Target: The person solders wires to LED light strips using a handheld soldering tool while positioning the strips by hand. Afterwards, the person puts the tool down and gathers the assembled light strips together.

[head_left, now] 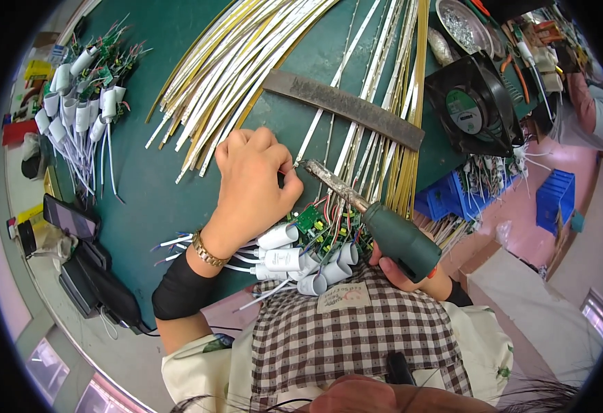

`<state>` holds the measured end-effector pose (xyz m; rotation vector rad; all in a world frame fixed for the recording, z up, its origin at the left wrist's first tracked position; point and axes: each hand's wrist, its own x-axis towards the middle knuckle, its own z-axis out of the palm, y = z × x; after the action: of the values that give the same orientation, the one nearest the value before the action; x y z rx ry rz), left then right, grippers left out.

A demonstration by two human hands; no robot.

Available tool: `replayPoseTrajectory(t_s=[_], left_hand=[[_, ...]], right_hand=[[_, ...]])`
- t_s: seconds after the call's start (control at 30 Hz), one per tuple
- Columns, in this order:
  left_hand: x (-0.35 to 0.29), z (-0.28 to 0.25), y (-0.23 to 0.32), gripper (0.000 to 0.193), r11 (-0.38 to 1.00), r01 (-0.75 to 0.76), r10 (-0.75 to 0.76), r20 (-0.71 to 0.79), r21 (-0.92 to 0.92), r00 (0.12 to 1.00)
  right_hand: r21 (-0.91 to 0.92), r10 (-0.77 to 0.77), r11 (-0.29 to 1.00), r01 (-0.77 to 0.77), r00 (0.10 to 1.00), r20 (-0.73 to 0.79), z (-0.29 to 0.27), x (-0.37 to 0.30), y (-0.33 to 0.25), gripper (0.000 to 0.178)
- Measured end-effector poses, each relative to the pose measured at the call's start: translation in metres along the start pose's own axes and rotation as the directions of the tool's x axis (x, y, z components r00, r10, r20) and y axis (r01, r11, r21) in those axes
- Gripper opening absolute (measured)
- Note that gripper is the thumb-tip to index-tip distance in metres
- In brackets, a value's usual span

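My right hand [404, 272] is wrapped round the green handle of a soldering iron [401, 237], partly hidden behind it. The iron's worn metal tip points up and left, at the lower end of a thin white LED strip [313, 133]. Close to that same end, my left hand [256, 182] is closed in a pinch. What its fingertips hold is hidden; a bit of dark and red shows between thumb and finger. Below the hands, against my checked apron, lie green circuit boards [309, 219] with wires and several white plastic lamp caps [284, 259].
A flat metal bar [346, 107] lies across the strips. More strips [225, 89] fan out at the left. A black fan [477, 107] stands at the right, near a dish [463, 27]. Wired caps [81, 113] are heaped far left. Another person's arm [582, 103] shows at the right edge.
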<state>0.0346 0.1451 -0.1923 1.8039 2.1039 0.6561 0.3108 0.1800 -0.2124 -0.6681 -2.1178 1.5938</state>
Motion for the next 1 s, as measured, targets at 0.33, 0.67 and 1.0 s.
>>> replayPoseTrajectory(t_s=[0.33, 0.67, 1.0], left_hand=[[0.0, 0.003, 0.0, 0.009, 1.0, -0.012, 0.012, -0.029, 0.017, 1.0], [0.003, 0.003, -0.002, 0.01, 1.0, -0.004, 0.004, -0.013, 0.0, 1.0], [0.003, 0.001, -0.003, 0.01, 1.0, -0.011, 0.011, 0.0, 0.002, 1.0]], right_hand=[[-0.16, -0.083, 0.983, 0.092, 0.994, 0.067, -0.003, 0.006, -0.005, 0.024], [-0.053, 0.052, 0.997, -0.05, 0.998, 0.024, 0.0, -0.01, 0.004, 0.017], [0.199, 0.146, 0.964, -0.176, 0.976, 0.16, 0.0, -0.016, 0.012, 0.043]])
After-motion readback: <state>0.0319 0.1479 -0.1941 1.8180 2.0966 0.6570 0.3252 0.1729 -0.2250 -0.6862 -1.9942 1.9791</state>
